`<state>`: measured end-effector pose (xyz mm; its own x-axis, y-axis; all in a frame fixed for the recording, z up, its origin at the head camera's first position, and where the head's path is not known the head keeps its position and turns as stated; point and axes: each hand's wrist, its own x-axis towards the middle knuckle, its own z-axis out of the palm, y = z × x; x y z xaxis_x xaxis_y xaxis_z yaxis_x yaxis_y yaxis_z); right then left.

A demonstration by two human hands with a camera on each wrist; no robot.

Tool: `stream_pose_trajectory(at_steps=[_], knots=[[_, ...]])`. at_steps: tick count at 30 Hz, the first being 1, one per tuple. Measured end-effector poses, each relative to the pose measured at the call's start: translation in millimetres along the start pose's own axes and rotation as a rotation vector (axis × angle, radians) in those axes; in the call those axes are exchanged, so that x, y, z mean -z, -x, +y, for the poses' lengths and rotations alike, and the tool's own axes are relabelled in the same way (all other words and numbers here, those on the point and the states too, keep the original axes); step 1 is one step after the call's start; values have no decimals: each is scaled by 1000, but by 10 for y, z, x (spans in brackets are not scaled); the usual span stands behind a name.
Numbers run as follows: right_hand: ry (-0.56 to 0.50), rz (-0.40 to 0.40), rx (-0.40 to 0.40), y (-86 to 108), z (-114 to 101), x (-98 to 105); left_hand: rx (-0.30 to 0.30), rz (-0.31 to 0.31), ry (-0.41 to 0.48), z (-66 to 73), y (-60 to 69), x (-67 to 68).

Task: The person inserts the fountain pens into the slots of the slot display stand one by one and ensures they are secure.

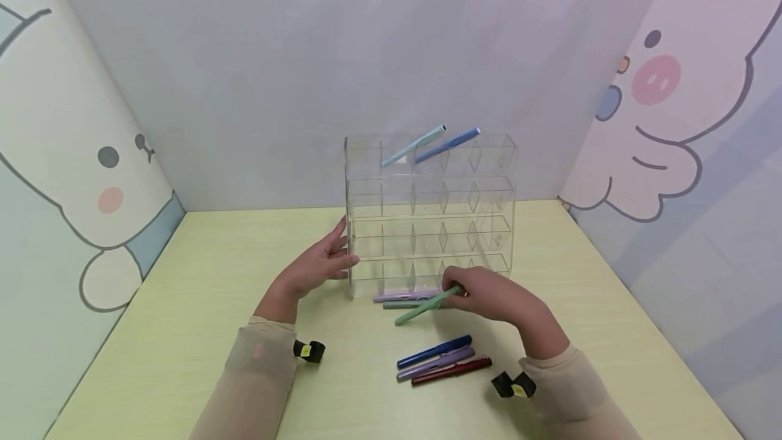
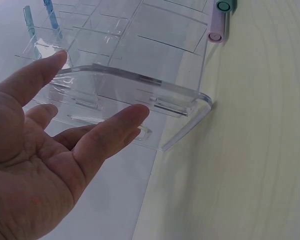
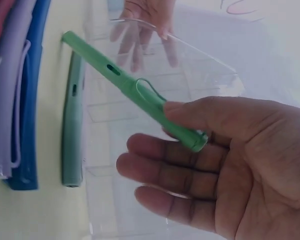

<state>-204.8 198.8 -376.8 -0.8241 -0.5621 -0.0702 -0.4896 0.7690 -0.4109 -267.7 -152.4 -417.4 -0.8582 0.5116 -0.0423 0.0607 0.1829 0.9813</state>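
A clear tiered rack (image 1: 427, 206) with small compartments stands upright on the table. My left hand (image 1: 314, 267) rests at the rack's left side panel, fingers spread; in the left wrist view that hand (image 2: 65, 140) has its fingers along the panel (image 2: 135, 80). My right hand (image 1: 489, 294) pinches a light green pen (image 1: 421, 309) by its capped end, in front of the rack's bottom tier. The right wrist view shows the green pen (image 3: 105, 67) slanting from the thumb of my right hand (image 3: 230, 155), the other fingers loosely bent.
A light blue pen (image 1: 415, 146) and a blue pen (image 1: 449, 145) lean in the top tier. At the rack's foot lie a lilac pen (image 1: 403, 296) and a grey-green pen (image 1: 397, 305). Nearer are dark blue (image 1: 434, 352), purple (image 1: 435, 364) and dark red (image 1: 452, 371) pens.
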Motion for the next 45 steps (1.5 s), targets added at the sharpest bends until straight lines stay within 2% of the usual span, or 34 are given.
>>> stream_pose_trajectory(at_steps=[7, 11, 20, 30, 35, 45], knots=[[-118, 30, 11, 46, 54, 123, -10, -2, -3, -6, 4, 0], [-152, 46, 8, 82, 84, 179, -9, -1, -6, 0, 6, 0], [-213, 140, 32, 135, 178, 269, -14, 0, -2, -6, -1, 0], [-399, 231, 13, 211, 344, 379, -5, 6, -9, -21, -1, -7], [-474, 344, 52, 243, 427, 434, 3, 8, -7, -7, 5, -4], [-728, 634, 197, 218, 474, 467, -3, 0, -2, -8, -7, 2]])
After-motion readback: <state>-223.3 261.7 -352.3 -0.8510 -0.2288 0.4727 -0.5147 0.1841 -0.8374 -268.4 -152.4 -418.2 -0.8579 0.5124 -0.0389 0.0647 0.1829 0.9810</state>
